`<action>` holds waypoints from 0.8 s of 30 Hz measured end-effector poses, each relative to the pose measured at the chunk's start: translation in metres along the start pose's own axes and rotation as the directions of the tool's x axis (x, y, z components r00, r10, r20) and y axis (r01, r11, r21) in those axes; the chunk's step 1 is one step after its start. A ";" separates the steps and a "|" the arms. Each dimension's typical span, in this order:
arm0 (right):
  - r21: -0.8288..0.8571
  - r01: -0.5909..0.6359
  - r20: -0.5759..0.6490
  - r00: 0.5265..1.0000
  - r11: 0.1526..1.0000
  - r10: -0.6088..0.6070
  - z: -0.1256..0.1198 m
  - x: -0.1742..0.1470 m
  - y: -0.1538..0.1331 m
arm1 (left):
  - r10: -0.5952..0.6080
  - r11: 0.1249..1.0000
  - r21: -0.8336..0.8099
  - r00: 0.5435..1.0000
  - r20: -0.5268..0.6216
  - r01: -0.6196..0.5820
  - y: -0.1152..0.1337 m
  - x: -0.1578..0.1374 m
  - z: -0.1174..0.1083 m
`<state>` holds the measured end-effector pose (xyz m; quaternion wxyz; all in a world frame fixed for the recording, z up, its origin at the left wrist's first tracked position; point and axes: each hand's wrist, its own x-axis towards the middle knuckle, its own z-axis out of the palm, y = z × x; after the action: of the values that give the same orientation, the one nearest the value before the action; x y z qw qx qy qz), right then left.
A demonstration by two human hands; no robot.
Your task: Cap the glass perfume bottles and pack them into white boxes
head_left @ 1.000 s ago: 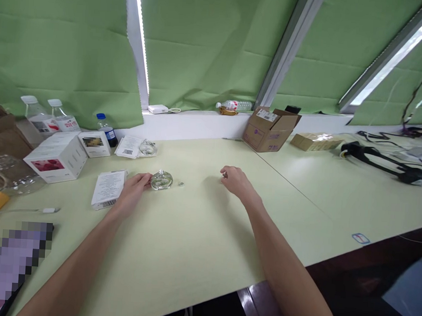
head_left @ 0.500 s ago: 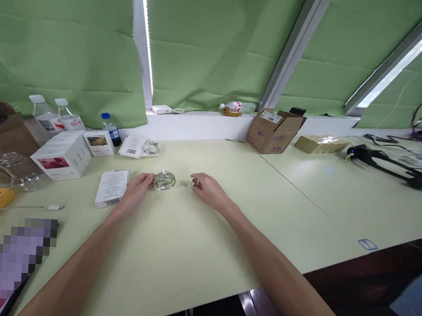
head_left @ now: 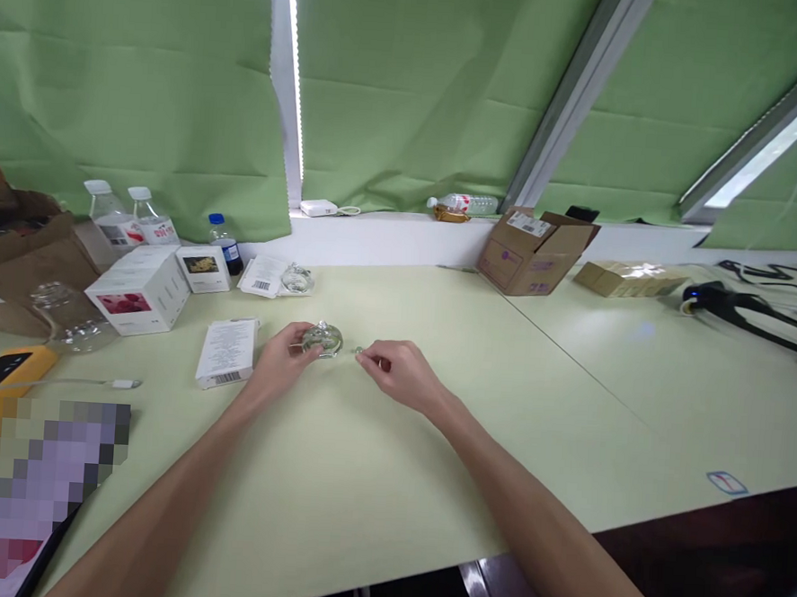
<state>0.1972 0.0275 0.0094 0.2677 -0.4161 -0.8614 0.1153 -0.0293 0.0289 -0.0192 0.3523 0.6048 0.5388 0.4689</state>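
Note:
My left hand [head_left: 288, 355] is closed around the left side of a small rounded clear glass bottle [head_left: 324, 340], thumb in front. The bottle stands upright on the table and has a short neck at the top. Just right of it, my right hand [head_left: 400, 369] pinches a tiny clear piece [head_left: 358, 351] between thumb and fingertips, low over the table. What kind of piece it is I cannot make out. A dark spot shows inside the curled fingers, too small to name. Close to my left wrist lies a white printed box [head_left: 228, 351].
At the left stand white boxes [head_left: 139, 290], a dark-drink bottle [head_left: 226, 245], an empty plastic bottle [head_left: 73, 319] and a paper bag [head_left: 29, 267]. A second glass bottle [head_left: 297, 279] lies farther back. A cardboard box [head_left: 534, 253] and a black device [head_left: 752, 316] are at the right.
My left hand has moved its grip further round the glass bottle. My right hand has come down and taken the tiny clear piece that lay on the table. The view has shifted slightly left.

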 end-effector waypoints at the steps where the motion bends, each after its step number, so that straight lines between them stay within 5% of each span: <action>1: -0.014 0.017 0.038 0.999 1.000 -0.016 0.004 -0.001 -0.002 | 0.004 1.000 -0.001 1.000 0.008 -0.004 -0.001 0.000 0.000; 12: -0.024 0.060 0.182 0.982 0.998 -0.055 0.024 -0.005 -0.008 | 0.018 1.000 -0.026 0.996 0.089 -0.016 -0.001 0.001 -0.006; 24: -0.214 -0.299 0.030 0.950 0.930 0.312 0.021 0.002 0.006 | 0.036 0.999 0.019 0.956 0.293 -0.043 0.020 -0.009 -0.011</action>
<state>0.1886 0.0339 -0.0095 0.1744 -0.5667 -0.8014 0.0786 -0.0332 0.0158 0.0007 0.4108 0.6825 0.4745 0.3745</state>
